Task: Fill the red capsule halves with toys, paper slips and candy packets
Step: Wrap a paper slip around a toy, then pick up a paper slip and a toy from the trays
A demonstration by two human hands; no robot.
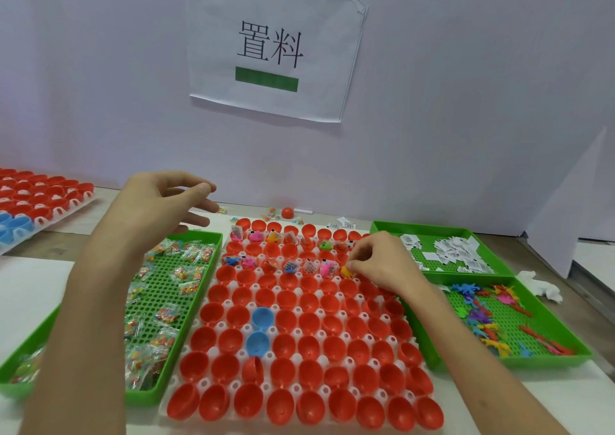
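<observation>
Your white tray [162,416] of red capsule halves [309,321] sits mid-surface, with toys and slips in some far rows. Left of it, your forearm covers part of the green candy-packet tray [194,305]. On the right lie the paper-slip tray [432,226] and the toy tray [499,363], whose near corner your right arm crosses. Your left hand [159,208] hovers with its fingers loose, holding nothing. Your right hand [382,261] pinches a yellow toy [346,271] at the filled rows' right end. Two blue halves [263,318] sit among the red.

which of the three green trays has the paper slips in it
The far green tray on the right: white paper slips lie in it. The left tray holds candy packets, the near right tray coloured toys.
</observation>
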